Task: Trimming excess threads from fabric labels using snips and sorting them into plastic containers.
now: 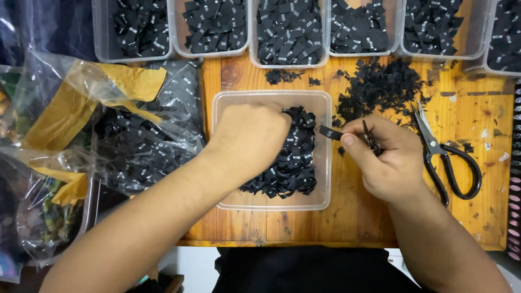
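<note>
Left hand [251, 138] in woven labels [287, 163] | right hand [388, 157] pinches label [330, 132]

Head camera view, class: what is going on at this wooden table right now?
A person sits at a wooden table sorting small black fabric labels. The left hand reaches into a clear plastic tub half full of labels. The right hand pinches one label and also holds a small dark tool. Scissors and a heap of black scraps lie nearby. More tubs of labels line the far edge; a plastic bag lies left.
</note>
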